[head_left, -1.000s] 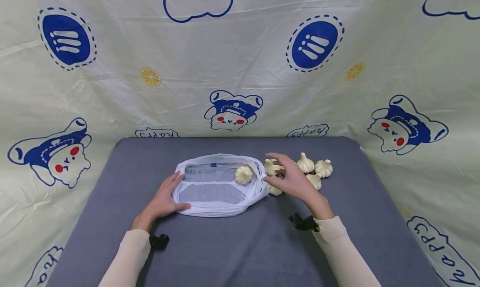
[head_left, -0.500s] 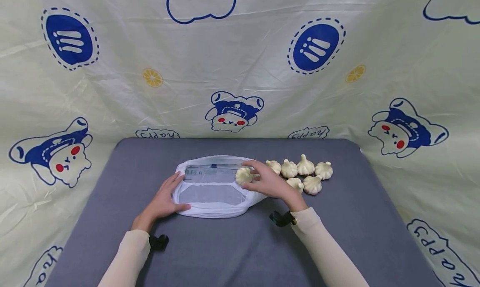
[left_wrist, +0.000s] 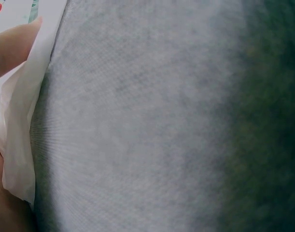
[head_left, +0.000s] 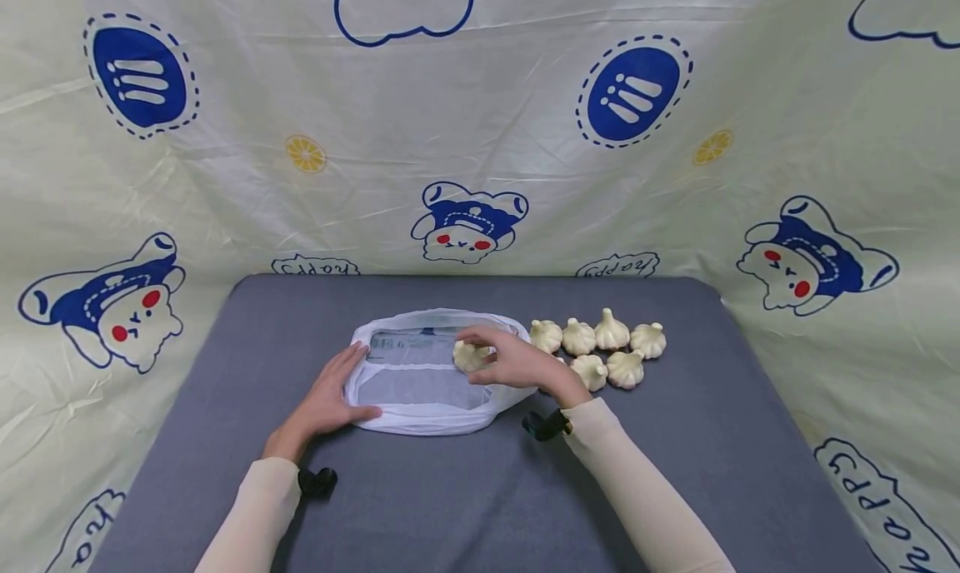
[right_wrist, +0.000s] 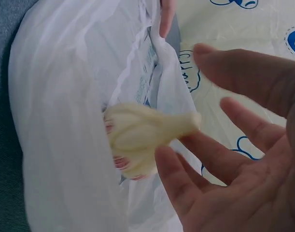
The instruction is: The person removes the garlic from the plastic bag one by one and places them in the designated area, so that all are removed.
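A white mesh bag (head_left: 420, 390) lies on the grey table (head_left: 480, 490) with its mouth facing right. My left hand (head_left: 330, 394) holds the bag's left rim, thumb along the lower edge; in the left wrist view the white fabric (left_wrist: 21, 121) runs between a finger and the palm. My right hand (head_left: 517, 363) holds a garlic bulb (head_left: 469, 356) by the fingertips at the bag's mouth. In the right wrist view that bulb (right_wrist: 137, 137) sits against the bag's fabric (right_wrist: 65, 121), thumb below it and a finger at its stem.
Several loose garlic bulbs (head_left: 600, 348) are clustered on the table right of the bag. A printed cloth backdrop (head_left: 480, 140) rises behind the table and hangs at both sides. Bare grey table lies in front of my arms.
My right hand came left from the pile of bulbs to the bulb in the bag's mouth and has carried it further left. The left hand has stayed put.
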{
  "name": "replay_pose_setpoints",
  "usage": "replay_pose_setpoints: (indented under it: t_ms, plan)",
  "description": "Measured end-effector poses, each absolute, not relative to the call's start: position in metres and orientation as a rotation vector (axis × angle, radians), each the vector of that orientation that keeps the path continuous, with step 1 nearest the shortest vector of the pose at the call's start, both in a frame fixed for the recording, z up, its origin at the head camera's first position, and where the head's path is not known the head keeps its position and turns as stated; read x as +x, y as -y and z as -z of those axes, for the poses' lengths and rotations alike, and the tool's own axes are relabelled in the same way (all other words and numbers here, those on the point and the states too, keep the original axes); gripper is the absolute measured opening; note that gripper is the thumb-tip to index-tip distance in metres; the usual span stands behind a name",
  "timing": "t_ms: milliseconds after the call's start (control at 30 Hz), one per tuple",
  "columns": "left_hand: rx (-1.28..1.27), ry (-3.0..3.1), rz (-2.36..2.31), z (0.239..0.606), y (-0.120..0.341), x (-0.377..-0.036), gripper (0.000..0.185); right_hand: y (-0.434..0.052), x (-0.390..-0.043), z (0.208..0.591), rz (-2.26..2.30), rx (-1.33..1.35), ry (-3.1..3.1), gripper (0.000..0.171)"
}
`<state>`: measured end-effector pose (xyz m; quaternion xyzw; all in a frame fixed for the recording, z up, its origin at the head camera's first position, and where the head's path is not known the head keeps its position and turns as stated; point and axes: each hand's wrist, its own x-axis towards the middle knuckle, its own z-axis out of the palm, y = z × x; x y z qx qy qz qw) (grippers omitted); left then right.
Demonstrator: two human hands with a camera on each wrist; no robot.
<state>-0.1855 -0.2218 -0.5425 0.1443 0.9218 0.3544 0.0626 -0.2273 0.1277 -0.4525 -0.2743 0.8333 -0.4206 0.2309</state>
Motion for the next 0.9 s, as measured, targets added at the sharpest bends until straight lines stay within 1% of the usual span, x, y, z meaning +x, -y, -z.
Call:
replay_pose_setpoints:
  t_ms: [200,433,567,733,900]
  plan:
    - [0.441,-2.793,-1.067,0.544,0.222,-0.187,0.110,-0.119,-0.237,0.452,1.019,-0.795,-2.320,0.066]
    - [0.441,-2.787,-1.060,0.545,0.223,-0.188,0.110,-0.112,-0.250,0.454,0.997,-0.851,-2.288,0.067]
    - [0.426,-2.777,-1.061,0.545,0.223,-0.188,0.110,-0.109,-0.260,0.457,0.992,-0.844,-2.250,0.067]
    - [0.417,-2.770,-1.059,0.544,0.222,-0.187,0.109,-0.106,-0.271,0.462,0.961,-0.831,-2.228,0.071]
    - [0.413,-2.769,-1.060,0.544,0.222,-0.188,0.109,-0.104,-0.278,0.470,0.927,-0.818,-2.234,0.066]
